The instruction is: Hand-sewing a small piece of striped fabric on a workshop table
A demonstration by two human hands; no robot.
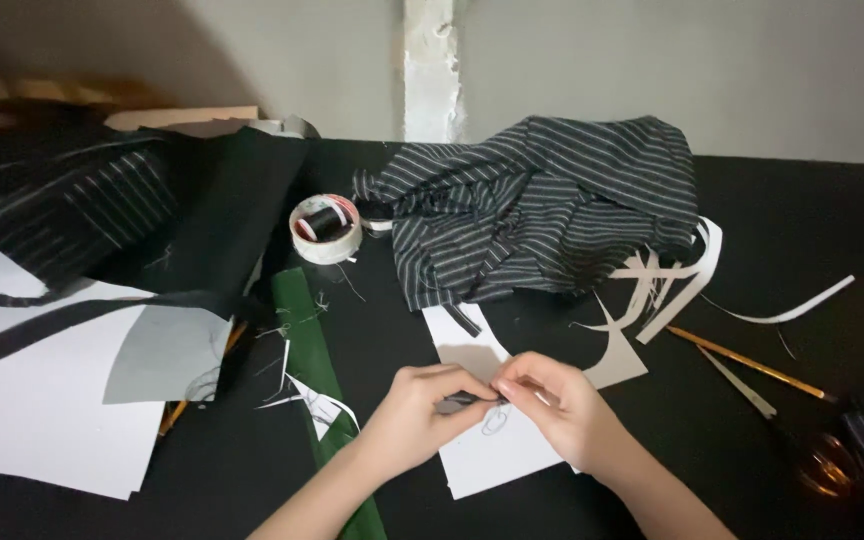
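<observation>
Fingers [485,392] of both hands pinched together on a small dark strip [464,399], fingertips meeting just over a white paper piece [492,450]. Left hand [417,415] closed on the strip's near end, right hand [557,405] clamped on the far end, knuckles almost touching. Directly beneath the fingertips, faint pencil loops on the paper. Beyond the fingers, a heap of striped dark fabric [542,215]; farther off to their left, a roll of tape with black thread [325,227] and a green ruler [317,385]; to their right, pale paper offcuts [662,285] and a pencil [752,365]. Likely risk: strip slipping from so tight a pinch, vanishing against the black table [812,230]. Dim light, too, could hide any misalignment.
</observation>
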